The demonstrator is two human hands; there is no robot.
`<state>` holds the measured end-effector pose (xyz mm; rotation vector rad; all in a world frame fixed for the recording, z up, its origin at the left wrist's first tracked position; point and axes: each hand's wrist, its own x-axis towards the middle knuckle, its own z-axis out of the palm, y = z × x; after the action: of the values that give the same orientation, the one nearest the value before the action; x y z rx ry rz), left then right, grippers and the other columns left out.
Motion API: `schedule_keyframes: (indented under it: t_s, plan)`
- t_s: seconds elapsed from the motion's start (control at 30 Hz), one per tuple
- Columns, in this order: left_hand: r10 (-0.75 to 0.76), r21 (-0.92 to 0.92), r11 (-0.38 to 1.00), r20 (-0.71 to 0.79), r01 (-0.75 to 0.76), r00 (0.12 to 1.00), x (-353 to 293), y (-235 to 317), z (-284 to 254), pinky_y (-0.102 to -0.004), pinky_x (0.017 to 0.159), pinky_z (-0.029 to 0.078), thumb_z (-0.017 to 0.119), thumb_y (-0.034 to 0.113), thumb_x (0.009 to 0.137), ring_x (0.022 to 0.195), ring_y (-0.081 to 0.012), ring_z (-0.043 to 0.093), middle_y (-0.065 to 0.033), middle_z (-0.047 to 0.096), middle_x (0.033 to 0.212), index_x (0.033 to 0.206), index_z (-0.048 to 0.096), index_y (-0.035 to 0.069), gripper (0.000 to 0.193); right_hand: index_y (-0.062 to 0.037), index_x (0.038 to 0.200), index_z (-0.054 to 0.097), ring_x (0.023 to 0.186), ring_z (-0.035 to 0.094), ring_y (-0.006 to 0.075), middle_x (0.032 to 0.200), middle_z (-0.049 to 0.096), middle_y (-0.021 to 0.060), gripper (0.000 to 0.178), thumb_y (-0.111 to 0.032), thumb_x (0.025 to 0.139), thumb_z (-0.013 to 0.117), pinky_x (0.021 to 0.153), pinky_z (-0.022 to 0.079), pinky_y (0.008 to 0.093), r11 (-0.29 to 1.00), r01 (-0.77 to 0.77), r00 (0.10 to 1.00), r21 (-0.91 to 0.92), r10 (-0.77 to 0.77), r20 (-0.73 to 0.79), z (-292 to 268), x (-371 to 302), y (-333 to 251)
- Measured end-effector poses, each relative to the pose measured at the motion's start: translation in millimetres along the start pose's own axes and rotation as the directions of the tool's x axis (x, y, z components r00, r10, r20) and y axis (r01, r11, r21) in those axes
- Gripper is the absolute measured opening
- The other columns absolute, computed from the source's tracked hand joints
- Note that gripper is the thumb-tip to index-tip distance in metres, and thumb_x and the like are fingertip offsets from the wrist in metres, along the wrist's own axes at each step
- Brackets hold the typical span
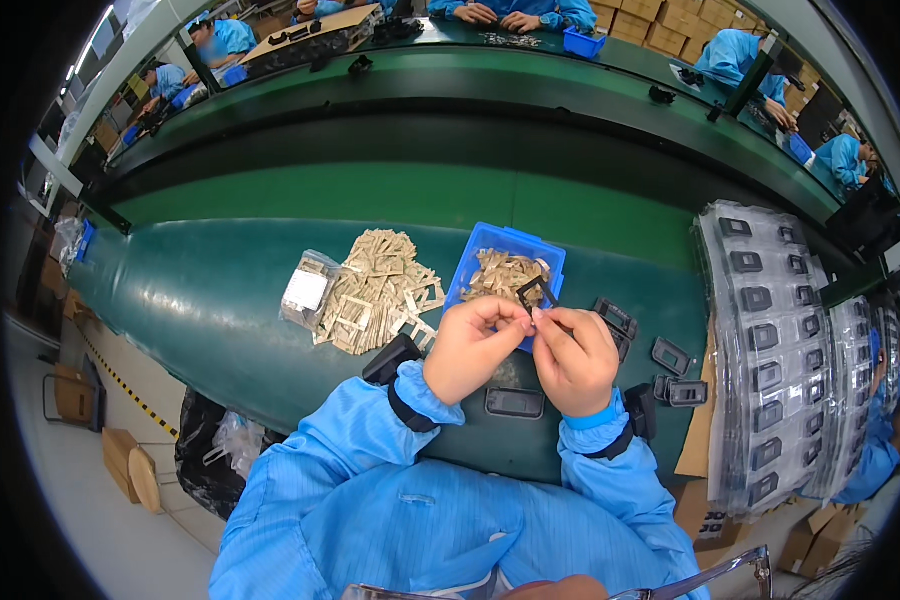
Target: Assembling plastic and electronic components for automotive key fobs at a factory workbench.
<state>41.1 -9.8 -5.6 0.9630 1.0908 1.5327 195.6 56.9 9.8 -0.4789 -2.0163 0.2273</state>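
Note:
My left hand (473, 348) and my right hand (577, 362) meet just over the near edge of a blue bin (462, 268). Both are closed in a pinch, fingertips together at the lower end of a small black rectangular frame (538, 292). Whatever finer piece lies between the fingertips is hidden. Inside the bin are many tan strip-like pieces (502, 270). Left of it lies a heap of flat beige frame-shaped pieces (378, 292). Below my hands rests a dark rectangular housing (515, 403); more housings (672, 355) lie right of my right hand.
A clear plastic box with a white label (308, 286) stands left of the heap. Clear moulded trays (765, 345) holding dark housings are stacked at the right edge of the green bench (200, 290). Beyond a raised ledge (370, 95), other people in blue work at another bench.

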Motion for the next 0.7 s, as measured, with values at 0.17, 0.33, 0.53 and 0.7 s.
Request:
schedule_keyframes:
  t_s: [0.17,0.33,0.53,0.7]
  plan:
    - [0.041,0.051,0.998,-0.026,-0.04,0.999,1.3,-3.1,-2.8,-0.0231,0.069,0.052,0.066,0.004,0.093,0.079,-0.0073,0.064,-0.0036,0.071,0.092,0.096,0.068,-0.001,0.006,0.0014,0.099,0.074,0.076,0.068,0.0295,0.089,0.069,0.0128,0.031,0.008,0.069,0.076,0.064,0.055,0.0366,0.998,-0.024,0.999,0.065,0.025,-0.021,4.1,-0.4,-0.1]
    - [0.21,0.452,0.872,-0.003,-0.186,0.978,1.7,14.9,-0.6,-0.0233,0.055,0.044,0.068,0.003,0.088,0.062,-0.0054,0.055,-0.0023,0.067,0.082,0.091,0.068,0.0,0.004,0.002,0.096,0.073,0.074,0.068,0.0296,0.087,0.07,0.0134,0.026,0.008,0.071,0.075,0.063,0.055,0.0366,0.992,-0.053,0.998,0.115,0.056,-0.025,4.0,1.9,-1.3]
    - [0.404,0.584,0.724,0.072,-0.367,0.912,1.3,15.3,0.0,-0.0231,0.051,0.041,0.07,0.002,0.083,0.056,-0.0064,0.051,-0.0033,0.064,0.076,0.088,0.068,0.001,0.006,0.0022,0.095,0.073,0.074,0.069,0.0297,0.087,0.071,0.0149,0.023,0.008,0.073,0.074,0.064,0.056,0.036,0.987,-0.069,0.997,0.144,0.073,-0.022,3.4,-0.8,-3.0]
    - [0.453,0.591,0.694,0.086,-0.411,0.887,-0.4,17.3,0.4,-0.0243,0.052,0.042,0.071,0.001,0.08,0.057,-0.0091,0.053,-0.0041,0.065,0.077,0.085,0.068,0.002,0.006,0.0018,0.096,0.075,0.078,0.072,0.0252,0.088,0.073,0.0154,0.018,0.007,0.078,0.074,0.069,0.058,0.0314,0.91,-0.267,0.961,0.319,0.274,0.021,3.4,-5.3,-7.5]
